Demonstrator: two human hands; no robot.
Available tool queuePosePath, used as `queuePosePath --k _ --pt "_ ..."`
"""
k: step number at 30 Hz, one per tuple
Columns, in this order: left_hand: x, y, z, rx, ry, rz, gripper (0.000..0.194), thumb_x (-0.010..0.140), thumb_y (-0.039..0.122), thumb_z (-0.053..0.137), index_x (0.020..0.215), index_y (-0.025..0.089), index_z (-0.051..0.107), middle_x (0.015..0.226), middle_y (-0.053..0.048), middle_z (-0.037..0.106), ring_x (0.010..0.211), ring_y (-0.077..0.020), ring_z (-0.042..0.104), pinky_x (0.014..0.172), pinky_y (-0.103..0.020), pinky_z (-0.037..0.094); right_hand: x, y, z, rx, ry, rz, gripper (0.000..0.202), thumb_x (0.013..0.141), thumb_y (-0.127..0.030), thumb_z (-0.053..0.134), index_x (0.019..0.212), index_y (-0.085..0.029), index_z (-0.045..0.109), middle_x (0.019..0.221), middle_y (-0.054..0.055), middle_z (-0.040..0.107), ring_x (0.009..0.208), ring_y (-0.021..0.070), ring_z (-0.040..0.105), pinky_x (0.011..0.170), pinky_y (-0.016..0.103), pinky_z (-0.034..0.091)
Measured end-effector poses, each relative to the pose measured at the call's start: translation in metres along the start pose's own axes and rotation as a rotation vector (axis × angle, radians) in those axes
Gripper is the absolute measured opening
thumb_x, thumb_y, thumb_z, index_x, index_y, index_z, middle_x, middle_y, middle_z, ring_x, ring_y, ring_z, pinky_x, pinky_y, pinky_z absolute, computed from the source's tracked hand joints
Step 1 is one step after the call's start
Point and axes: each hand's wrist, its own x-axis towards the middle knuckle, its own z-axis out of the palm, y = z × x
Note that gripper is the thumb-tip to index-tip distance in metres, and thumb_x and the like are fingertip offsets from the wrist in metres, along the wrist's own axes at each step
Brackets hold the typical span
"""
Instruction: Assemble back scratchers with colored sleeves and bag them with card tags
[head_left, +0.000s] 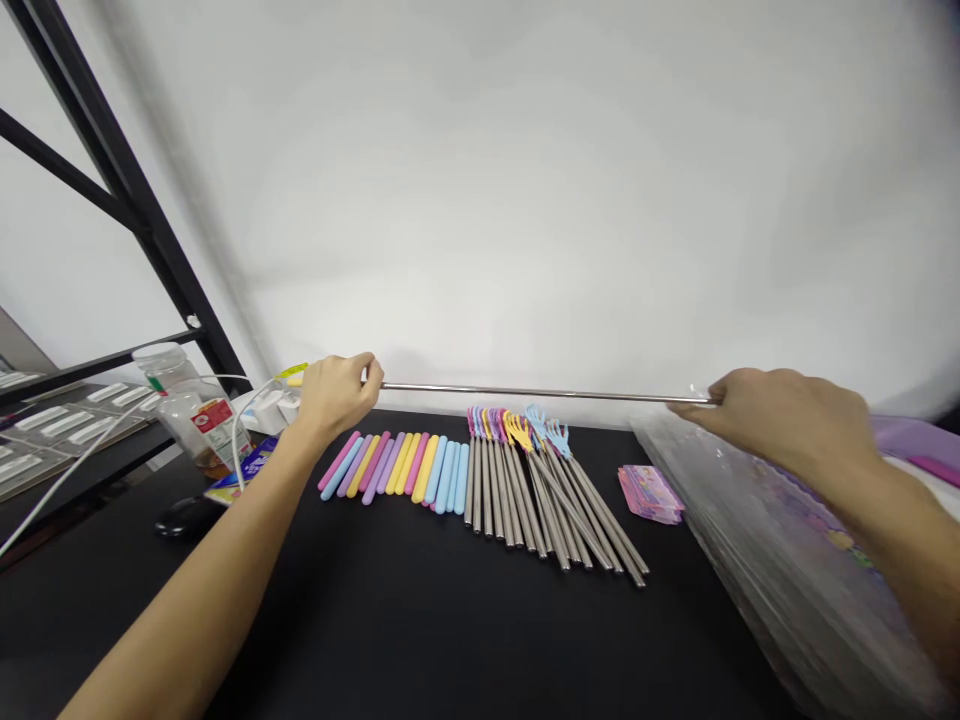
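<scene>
A thin metal rod (525,391) stretches level above the back of the black table (360,610). My left hand (341,392) is closed on its left end, and my right hand (787,415) pinches its right end. Below the rod lies a row of coloured handle tubes (409,465) in pink, blue, purple and yellow. To their right, several metal rods with coloured claw-shaped heads (517,490) lie side by side, some crossing at the right. Whatever heads or tips the held rod has are hidden by my fingers.
Pink cards (650,493) lie in a stack right of the rods. Clear plastic bags (757,540) cover the right side. At left are a black mouse (187,517), a plastic jar (214,425), a white cable (75,465) and a black metal frame (139,215). A wall (525,200) stands behind.
</scene>
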Motion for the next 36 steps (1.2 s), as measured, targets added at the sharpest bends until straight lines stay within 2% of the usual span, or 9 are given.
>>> queuePosePath --k 6,8,11,15,22,26,29,33,36 --pt "-0.018 0.091 -0.012 -0.212 -0.005 0.261 0.029 0.094 0.031 0.035 0.086 0.02 0.061 0.055 0.0 0.058 0.051 -0.017 0.053 0.054 -0.029 0.024 -0.03 -0.069 0.007 -0.052 0.097 -0.316 0.05 0.088 -0.057 0.043 0.073 -0.019 0.072 0.07 0.012 0.07 0.07 0.0286 0.066 0.056 0.033 0.034" --pt "-0.023 0.107 -0.015 -0.258 -0.019 0.354 0.029 0.096 0.03 0.034 0.088 0.02 0.06 0.058 0.0 0.061 0.05 -0.0159 0.053 0.053 -0.029 0.025 -0.034 -0.079 0.011 -0.034 0.082 -0.343 0.05 0.09 -0.054 0.04 0.073 -0.019 0.072 0.07 0.012 0.071 0.069 0.0273 0.067 0.056 0.032 0.034" --pt "-0.021 0.098 -0.011 -0.234 -0.038 0.441 0.028 0.096 0.028 0.033 0.088 0.019 0.058 0.063 -0.002 0.065 0.052 -0.0154 0.055 0.053 -0.028 0.026 -0.027 -0.067 0.012 -0.052 0.063 -0.291 0.05 0.091 -0.05 0.038 0.074 -0.018 0.072 0.073 0.013 0.072 0.071 0.0287 0.068 0.055 0.032 0.033" --pt "-0.017 0.086 -0.003 -0.094 -0.038 0.34 0.031 0.099 0.03 0.029 0.097 0.019 0.058 0.064 -0.003 0.066 0.053 -0.0179 0.058 0.052 -0.028 0.026 -0.021 -0.055 0.006 -0.073 0.106 -0.195 0.049 0.089 -0.052 0.04 0.077 -0.018 0.073 0.076 0.014 0.072 0.073 0.0308 0.068 0.054 0.032 0.032" --pt "-0.034 0.136 -0.015 -0.289 -0.049 0.548 0.033 0.102 0.033 0.023 0.111 0.02 0.052 0.072 -0.002 0.068 0.059 -0.0156 0.061 0.053 -0.027 0.032 -0.046 -0.099 0.001 -0.063 0.133 -0.391 0.044 0.088 -0.048 0.043 0.072 -0.019 0.072 0.066 0.012 0.07 0.068 0.0283 0.068 0.054 0.032 0.033" --pt "-0.016 0.091 -0.005 -0.164 -0.05 0.515 0.034 0.1 0.035 0.028 0.094 0.018 0.058 0.07 -0.004 0.068 0.055 -0.0167 0.058 0.052 -0.028 0.028 -0.027 -0.069 0.002 -0.062 0.105 -0.291 0.049 0.089 -0.052 0.04 0.072 -0.019 0.072 0.07 0.012 0.071 0.069 0.0292 0.067 0.053 0.032 0.03" --pt "-0.003 0.059 0.002 -0.143 0.02 0.315 0.032 0.099 0.032 0.031 0.089 0.018 0.058 0.062 -0.002 0.065 0.052 -0.0164 0.055 0.054 -0.029 0.027 -0.014 -0.047 0.003 -0.079 0.118 -0.171 0.051 0.09 -0.053 0.039 0.078 -0.018 0.073 0.074 0.014 0.072 0.07 0.03 0.066 0.058 0.035 0.034" --pt "-0.004 0.072 -0.003 -0.111 0.033 0.319 0.032 0.098 0.032 0.032 0.086 0.02 0.059 0.06 -0.001 0.064 0.051 -0.0158 0.054 0.053 -0.03 0.02 -0.02 -0.06 0.008 -0.177 0.187 -0.337 0.047 0.09 -0.049 0.045 0.076 -0.014 0.072 0.069 0.013 0.071 0.072 0.0286 0.065 0.076 0.04 0.037" --pt "-0.006 0.086 -0.008 -0.126 0.028 0.356 0.03 0.097 0.033 0.034 0.093 0.02 0.061 0.06 -0.001 0.064 0.051 -0.0158 0.054 0.052 -0.029 0.019 -0.027 -0.075 0.013 -0.039 0.188 -0.316 0.05 0.092 -0.049 0.037 0.078 -0.018 0.073 0.071 0.013 0.072 0.071 0.0278 0.066 0.062 0.034 0.034"
